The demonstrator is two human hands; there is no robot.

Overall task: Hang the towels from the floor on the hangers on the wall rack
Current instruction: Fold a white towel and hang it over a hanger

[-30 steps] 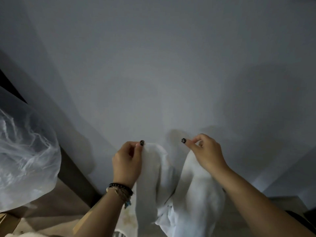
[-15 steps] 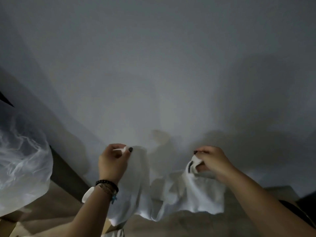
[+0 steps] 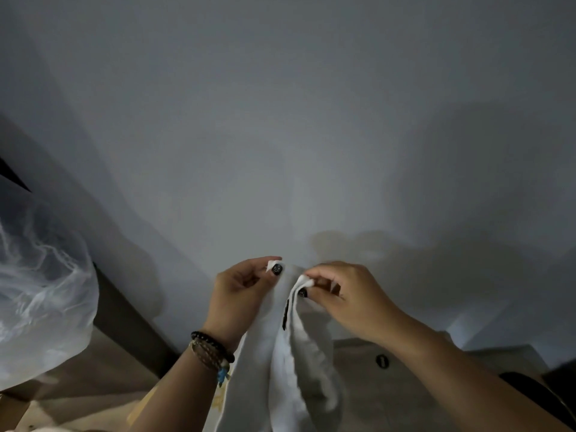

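Your left hand (image 3: 241, 291) and your right hand (image 3: 346, 294) are both raised in front of the grey wall (image 3: 280, 120), close together near the lower middle of the view; each is closed in a pinch on the top edge of a white towel (image 3: 286, 363), thumb against forefinger, with a small corner of cloth poking out above each pinch; the other fingers (image 3: 324, 280) of your right hand are curled in, and your left is likewise loosely fisted around its corner; the two held corners sit just beside each other, so the towel hangs down between your forearms in long folds, doubled on itself, with a narrow dark tag or loop (image 3: 285, 314) showing on the inner fold below your right thumb; the lower end of the towel runs out of the frame at the bottom, so you cannot tell whether it touches the floor (image 3: 389, 394); a stack of beaded bracelets (image 3: 212, 353) circles your left wrist; off to the left, a translucent plastic bag (image 3: 40, 291) bulges into view, well apart from the towel; a small dark mark (image 3: 382, 360) lies on the floor below your right wrist.
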